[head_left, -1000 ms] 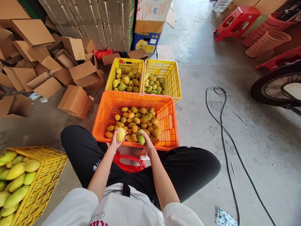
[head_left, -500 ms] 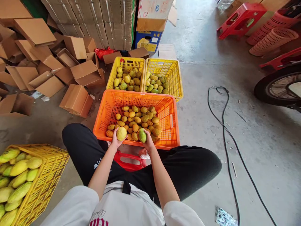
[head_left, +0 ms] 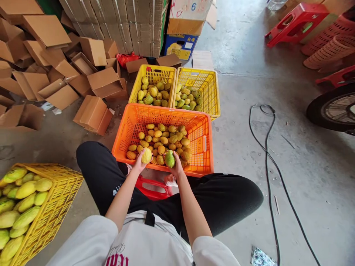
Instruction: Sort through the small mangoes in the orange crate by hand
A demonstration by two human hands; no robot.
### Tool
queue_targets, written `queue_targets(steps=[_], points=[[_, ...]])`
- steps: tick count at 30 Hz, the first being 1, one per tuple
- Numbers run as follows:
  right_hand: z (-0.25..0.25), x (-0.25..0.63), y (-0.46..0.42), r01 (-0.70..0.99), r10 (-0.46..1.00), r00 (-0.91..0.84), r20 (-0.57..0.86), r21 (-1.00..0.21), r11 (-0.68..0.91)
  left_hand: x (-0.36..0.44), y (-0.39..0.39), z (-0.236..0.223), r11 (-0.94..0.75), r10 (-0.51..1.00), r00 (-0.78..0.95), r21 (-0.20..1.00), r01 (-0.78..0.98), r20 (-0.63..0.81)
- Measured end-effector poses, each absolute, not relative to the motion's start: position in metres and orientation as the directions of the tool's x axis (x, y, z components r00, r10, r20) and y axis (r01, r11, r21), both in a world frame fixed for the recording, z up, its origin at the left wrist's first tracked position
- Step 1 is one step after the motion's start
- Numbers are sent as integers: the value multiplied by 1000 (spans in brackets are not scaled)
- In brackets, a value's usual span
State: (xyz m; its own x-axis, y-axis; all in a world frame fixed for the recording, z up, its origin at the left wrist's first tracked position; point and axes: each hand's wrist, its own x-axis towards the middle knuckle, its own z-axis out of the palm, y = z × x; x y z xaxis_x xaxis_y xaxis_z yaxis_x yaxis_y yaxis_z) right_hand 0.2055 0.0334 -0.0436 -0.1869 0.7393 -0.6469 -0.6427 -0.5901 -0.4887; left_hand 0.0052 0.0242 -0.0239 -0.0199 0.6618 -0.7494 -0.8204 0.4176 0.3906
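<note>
Likely firm, best gripped mid-body, yellow fruit (head_left: 146, 156) is being cupped by the curled left hand (head_left: 140, 162), green fruit (head_left: 170, 159) by the curled right hand (head_left: 177, 166).

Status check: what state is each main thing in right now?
Left hand, closed around yellow fruit
Right hand, closed around green fruit
Orange crate, open, partly full
Rear left crate, open, partly full
Rear right crate, open, partly full
Near yellow crate, open, heavily filled
Cable, slack, loosely looped
Boxes, scattered, some open
</note>
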Motion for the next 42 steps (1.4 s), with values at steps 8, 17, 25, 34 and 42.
queue_targets(steps=[8, 17, 25, 34, 42], points=[[-52, 204, 34, -674, 746, -153, -648, -483, -558, 3, 25, -24, 447, 682, 22, 392, -804, -731], [-48, 207, 37, -713, 671, -235, -704, -344, -611, 5, 29, -20, 432, 674, 24, 368, -823, -738], [-48, 202, 36, -660, 702, -214, -679, -429, -616, 3, 28, -14, 412, 656, 48, 305, -859, -753], [-53, 206, 35, -734, 719, -144, -680, -415, -538, 4, 29, -16, 415, 664, 38, 326, -849, -747], [-44, 205, 35, -737, 706, -220, -673, -359, -572, 8, 27, -26, 402, 694, -45, 440, -803, -718]])
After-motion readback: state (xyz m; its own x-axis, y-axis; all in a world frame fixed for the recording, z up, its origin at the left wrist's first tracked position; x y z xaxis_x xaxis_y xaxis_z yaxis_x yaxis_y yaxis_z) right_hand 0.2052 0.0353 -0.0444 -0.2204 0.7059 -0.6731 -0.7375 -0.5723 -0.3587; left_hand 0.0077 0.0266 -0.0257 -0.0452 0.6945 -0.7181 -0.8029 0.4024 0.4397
